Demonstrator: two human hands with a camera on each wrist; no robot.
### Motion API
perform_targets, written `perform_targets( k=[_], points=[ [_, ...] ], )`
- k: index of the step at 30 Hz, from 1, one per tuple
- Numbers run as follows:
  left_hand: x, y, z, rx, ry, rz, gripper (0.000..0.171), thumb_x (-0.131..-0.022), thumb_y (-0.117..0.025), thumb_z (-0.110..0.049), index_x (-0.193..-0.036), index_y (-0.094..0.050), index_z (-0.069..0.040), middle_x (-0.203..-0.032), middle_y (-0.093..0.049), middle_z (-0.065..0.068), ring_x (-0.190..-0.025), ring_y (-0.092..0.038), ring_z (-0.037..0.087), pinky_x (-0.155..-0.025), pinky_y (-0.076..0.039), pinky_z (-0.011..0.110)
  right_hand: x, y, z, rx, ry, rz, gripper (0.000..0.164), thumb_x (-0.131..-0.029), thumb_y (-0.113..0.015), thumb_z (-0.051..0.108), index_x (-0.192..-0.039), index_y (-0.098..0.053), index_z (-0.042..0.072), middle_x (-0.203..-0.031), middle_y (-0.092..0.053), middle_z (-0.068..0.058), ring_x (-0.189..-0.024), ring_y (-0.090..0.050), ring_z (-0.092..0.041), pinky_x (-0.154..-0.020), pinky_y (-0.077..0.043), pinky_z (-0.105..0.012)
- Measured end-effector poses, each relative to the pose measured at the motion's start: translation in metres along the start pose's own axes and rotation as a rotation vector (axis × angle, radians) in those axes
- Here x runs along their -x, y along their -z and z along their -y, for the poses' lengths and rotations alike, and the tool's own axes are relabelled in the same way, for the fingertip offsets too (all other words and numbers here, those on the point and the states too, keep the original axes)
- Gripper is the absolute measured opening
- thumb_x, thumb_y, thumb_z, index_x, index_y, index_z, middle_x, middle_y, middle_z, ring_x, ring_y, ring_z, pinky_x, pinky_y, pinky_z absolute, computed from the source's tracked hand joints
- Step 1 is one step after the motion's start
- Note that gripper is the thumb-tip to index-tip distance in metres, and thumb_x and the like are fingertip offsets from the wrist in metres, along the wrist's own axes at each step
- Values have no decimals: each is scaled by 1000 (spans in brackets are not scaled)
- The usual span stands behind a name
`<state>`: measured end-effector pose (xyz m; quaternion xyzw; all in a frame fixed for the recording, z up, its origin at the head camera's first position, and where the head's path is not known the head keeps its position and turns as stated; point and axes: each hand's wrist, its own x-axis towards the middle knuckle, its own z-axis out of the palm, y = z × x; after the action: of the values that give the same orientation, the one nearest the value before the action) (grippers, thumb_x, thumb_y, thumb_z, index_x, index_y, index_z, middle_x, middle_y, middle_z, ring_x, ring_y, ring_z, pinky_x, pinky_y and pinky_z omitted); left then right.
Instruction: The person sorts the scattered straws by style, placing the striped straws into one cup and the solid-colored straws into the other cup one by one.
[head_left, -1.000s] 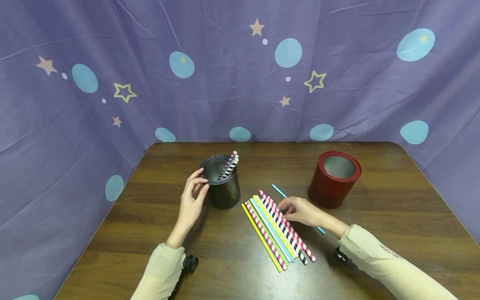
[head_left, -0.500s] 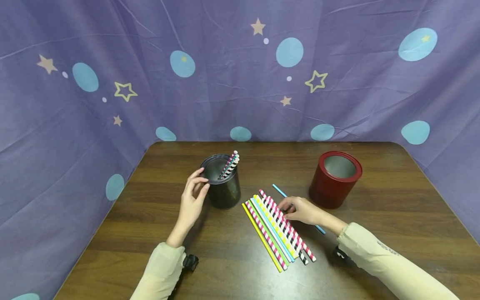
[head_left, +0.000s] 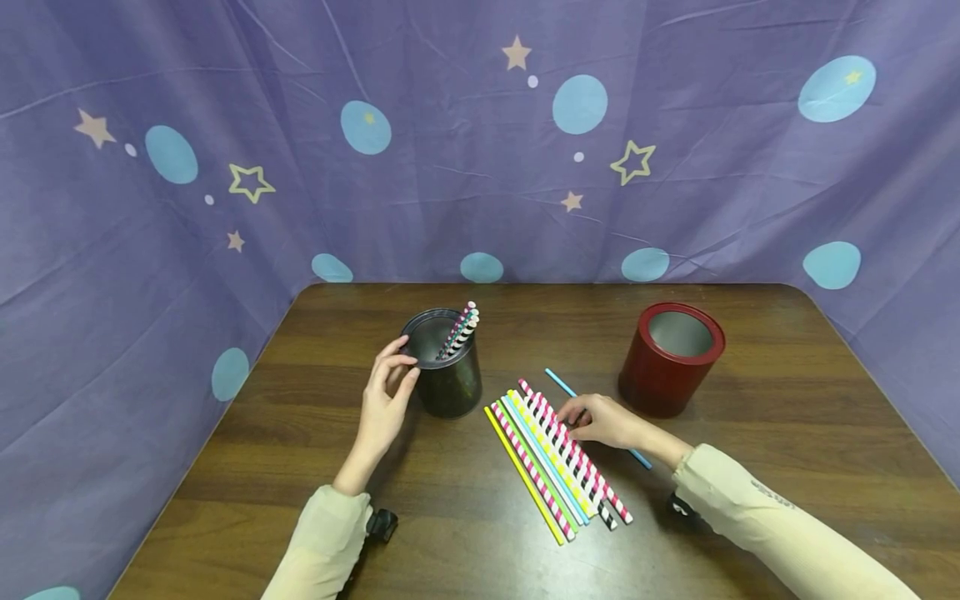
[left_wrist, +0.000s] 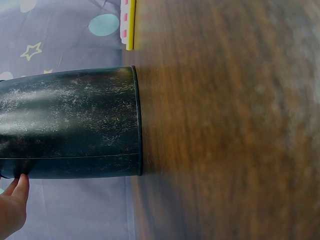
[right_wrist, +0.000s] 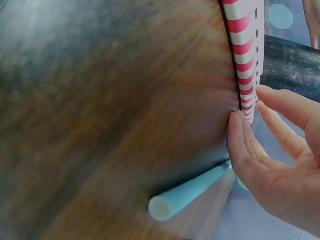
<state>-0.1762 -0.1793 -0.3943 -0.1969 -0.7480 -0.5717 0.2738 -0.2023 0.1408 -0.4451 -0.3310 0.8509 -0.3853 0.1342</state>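
Note:
My left hand (head_left: 383, 408) rests its fingertips on the near left rim of a dark metal can (head_left: 452, 392). Several striped paper straws (head_left: 459, 333) lean inside it, their tops above the rim. In the left wrist view the fingers (left_wrist: 21, 190) touch the can's side by its mouth. My right hand (head_left: 609, 423) pinches a pink-and-white striped straw (head_left: 617, 505) at the right edge of a row of straws lying on the table. The right wrist view has this straw (right_wrist: 243, 47) between thumb and fingertips. Under the right hand and wrist lies a blue straw (head_left: 640, 458).
A red can (head_left: 663, 379), its mouth tilted toward me, stands to the right beyond the right hand. Yellow (head_left: 525, 479), green, white, light blue and striped straws lie side by side on the wooden table (head_left: 300, 467). A purple curtain (head_left: 450, 225) hangs behind the table.

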Motion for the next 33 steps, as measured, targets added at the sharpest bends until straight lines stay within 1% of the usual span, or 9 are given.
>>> perform_targets(
  k=[8, 14, 21, 25, 29, 33],
  points=[
    [0, 0, -1, -5, 7, 2, 13, -81, -51, 14, -93, -50, 14, -123, -41, 31, -116, -38, 39, -97, -37, 30, -1, -1, -2, 20, 2, -9, 18, -78, -64, 4, -95, -62, 0, -82, -59, -8, -72, -54, -12, -63, -48, -21],
    [0, 0, 0, -9, 10, 2, 13, -81, -52, 13, -94, -50, 14, -123, -41, 31, -116, -38, 39, -97, -37, 32, -1, -2, 0, -5, -8, 9, 19, -78, -64, 3, -96, -62, -1, -80, -57, -8, -70, -52, -12, -60, -46, -20],
    [1, 0, 1, -7, 3, 4, 13, -82, -52, 13, -94, -49, 14, -123, -41, 31, -116, -38, 39, -97, -37, 29, -2, -2, 0, -53, -45, 20, 21, -78, -62, 0, -98, -60, -2, -79, -55, -10, -62, -51, -11, -51, -46, -19],
    [0, 0, 1, -3, 4, 3, 13, -82, -51, 13, -94, -50, 14, -123, -41, 31, -116, -38, 39, -97, -36, 26, -2, -2, -1, -75, -59, 28, 21, -77, -62, -2, -98, -60, -3, -79, -54, -10, -59, -52, -9, -49, -47, -20],
    [1, 0, 1, -3, 4, 2, 13, -82, -51, 13, -94, -50, 14, -123, -41, 31, -117, -38, 40, -97, -36, 25, -1, -2, -1, -47, -52, 25, 21, -75, -64, -2, -96, -61, -1, -76, -53, -8, -59, -51, -9, -50, -47, -19],
    [1, 0, 0, -6, -3, 1, 13, -81, -51, 13, -94, -50, 14, -123, -41, 31, -116, -38, 40, -97, -37, 25, 0, -2, -2, -11, -49, 14, 22, -73, -67, -2, -94, -62, 1, -72, -53, -6, -60, -50, -9, -51, -45, -18]
  ],
)
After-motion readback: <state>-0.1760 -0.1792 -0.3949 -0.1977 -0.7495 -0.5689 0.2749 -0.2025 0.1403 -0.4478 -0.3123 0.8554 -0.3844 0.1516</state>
